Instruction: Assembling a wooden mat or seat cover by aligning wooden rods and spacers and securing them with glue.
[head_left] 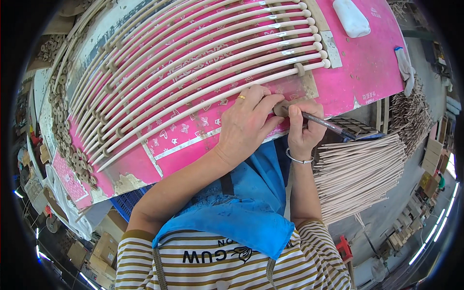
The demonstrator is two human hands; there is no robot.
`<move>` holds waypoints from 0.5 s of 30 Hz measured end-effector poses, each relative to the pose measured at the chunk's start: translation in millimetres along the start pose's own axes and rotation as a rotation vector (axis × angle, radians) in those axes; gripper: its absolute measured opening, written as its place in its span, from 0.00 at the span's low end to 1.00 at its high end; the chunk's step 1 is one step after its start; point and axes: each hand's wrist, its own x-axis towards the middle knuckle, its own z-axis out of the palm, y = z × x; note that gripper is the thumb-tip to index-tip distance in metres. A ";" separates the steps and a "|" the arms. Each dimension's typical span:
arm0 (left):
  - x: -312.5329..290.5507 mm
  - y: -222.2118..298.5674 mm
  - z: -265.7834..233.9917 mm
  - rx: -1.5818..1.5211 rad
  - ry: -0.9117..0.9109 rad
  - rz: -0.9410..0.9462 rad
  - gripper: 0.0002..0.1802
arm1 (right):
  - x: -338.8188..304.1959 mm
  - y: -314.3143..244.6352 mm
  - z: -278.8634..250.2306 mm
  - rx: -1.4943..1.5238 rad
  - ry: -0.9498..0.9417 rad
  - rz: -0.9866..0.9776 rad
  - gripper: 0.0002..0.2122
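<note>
At the near edge of the pink-covered table my left hand [249, 118] is closed, with a small grey-brown wooden ring [280, 110] pinched in its fingertips. My right hand [307, 126] grips a slim dark pen-like tool [328, 126], its tip against or very close to the ring. Fingers partly hide the ring and the tip, so I cannot tell whether it is a brush or a marker. Just beyond my hands lie long pale wooden rods [232, 92] in a row, with round knobs at their right ends. A similar ring [300, 69] sits on the nearest rod, close to its knob.
More rings [67, 140] are heaped along the table's left edge. A white block-like container [351, 18] lies at the far right of the pink tabletop [360, 72]. A glove [405, 70] hangs off the right edge. Bundled rods [362, 176] are stacked beside my right arm.
</note>
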 end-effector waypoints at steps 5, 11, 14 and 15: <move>0.4 0.6 -0.7 -0.004 -0.001 0.004 0.22 | 1.3 -0.4 0.4 -0.022 -0.016 -0.018 0.04; -0.3 0.6 -0.5 -0.014 -0.003 -0.026 0.25 | 1.5 -1.4 1.5 -0.028 -0.014 -0.024 0.04; -0.5 1.5 -1.0 -0.008 -0.006 -0.028 0.25 | 1.9 -0.7 1.3 -0.030 -0.019 -0.032 0.04; -0.5 1.8 -1.2 -0.007 -0.007 -0.028 0.25 | 2.8 -0.8 1.0 -0.047 -0.023 -0.047 0.04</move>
